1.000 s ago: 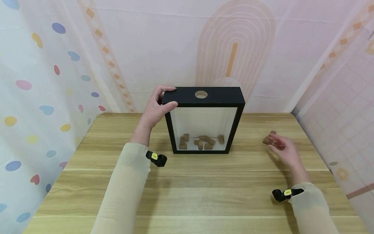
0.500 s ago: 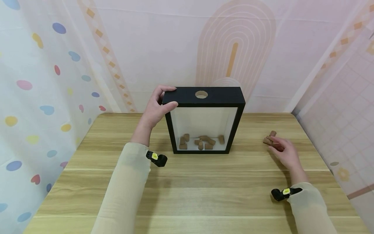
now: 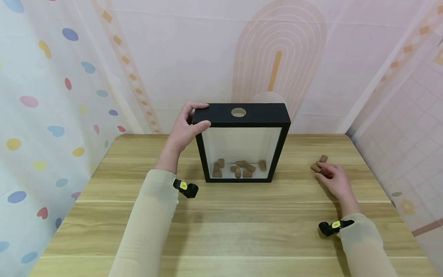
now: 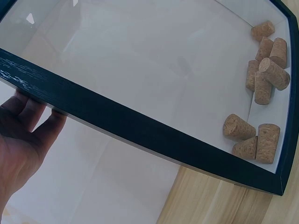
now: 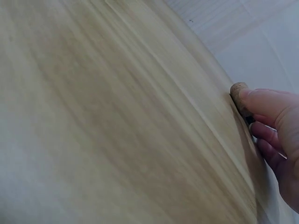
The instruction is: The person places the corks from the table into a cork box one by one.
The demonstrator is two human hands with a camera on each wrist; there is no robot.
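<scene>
From the head camera, a black shadow-box frame [image 3: 242,141] stands upright near the far edge of the wooden tabletop [image 3: 221,223], a round hole [image 3: 238,112] in its top edge; the left hand [image 3: 185,127] grips its top left corner, thumb on the front and fingers curled over the top. Several corks [image 3: 238,167] already lie behind the glass on the frame's floor. Toward the right edge of the tabletop, well apart from the frame, the right hand [image 3: 333,179] rests on a small cluster of loose corks [image 3: 319,163], fingers bent onto one of them. By this showing part of the work is done, and at least the few corks on the table remain outside. The left wrist camera shows the glass pane [image 4: 154,70] up close with corks piled in the frame's lower corner, fingers wrapped behind the black rail. The right wrist camera shows fingertips [image 5: 261,103] pinching one cork [image 5: 239,94] against the tabletop, not yet lifted
</scene>
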